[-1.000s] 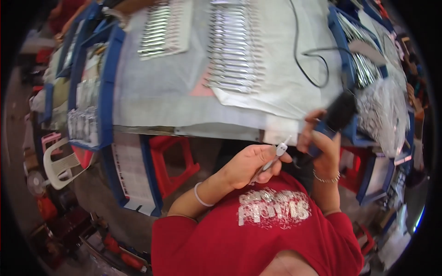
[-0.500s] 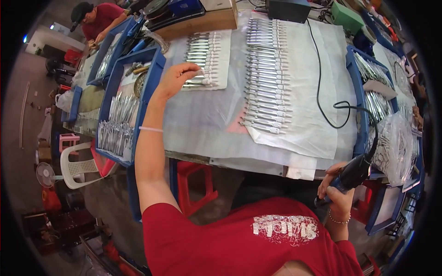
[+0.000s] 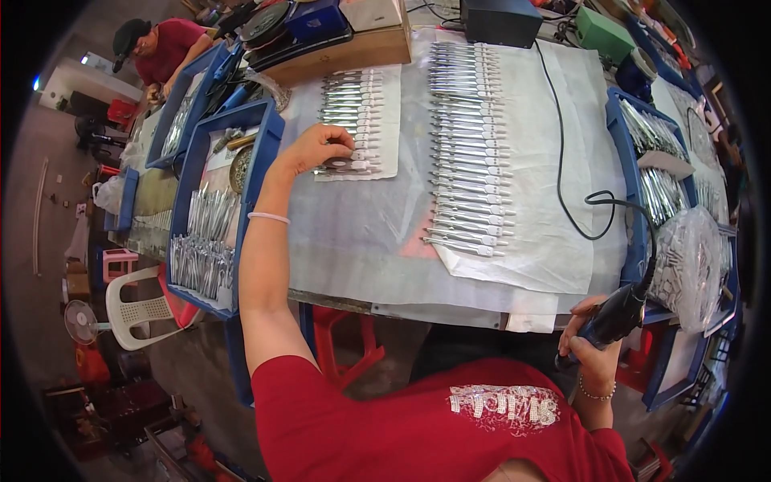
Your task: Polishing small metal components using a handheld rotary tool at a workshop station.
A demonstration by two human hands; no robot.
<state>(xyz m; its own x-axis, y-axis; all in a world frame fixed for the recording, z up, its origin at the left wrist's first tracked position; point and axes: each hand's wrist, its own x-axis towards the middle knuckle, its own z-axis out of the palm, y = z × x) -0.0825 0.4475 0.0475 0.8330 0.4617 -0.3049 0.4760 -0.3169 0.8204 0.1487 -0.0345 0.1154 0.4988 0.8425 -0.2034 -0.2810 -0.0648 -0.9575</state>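
Note:
My left hand [image 3: 318, 149] reaches over the near end of a shorter row of slim silver metal pieces [image 3: 352, 100], laid side by side on a white cloth. Its thumb and fingertips are pressed together above those pieces; whatever lies between them is hidden. Down by the table's front edge, my right hand [image 3: 593, 353] is wrapped round a black corded handheld power tool [image 3: 612, 315]. The cord [image 3: 554, 173] loops across a larger white cloth. A longer row of similar silver pieces [image 3: 470, 161] lies on that cloth, between my hands.
Blue bins [image 3: 277, 128] of silver pieces stand on the left, with another blue bin [image 3: 626, 161] and a clear plastic bag [image 3: 689, 261] on the right. A wooden box [image 3: 345, 55] and black box [image 3: 502, 22] sit at the back. Another person [image 3: 173, 44] works at far left.
The whole view has shifted slightly, so the table appears lower. My left hand stays over the near end of the short row, its fingers curled more. My right hand keeps holding the power tool.

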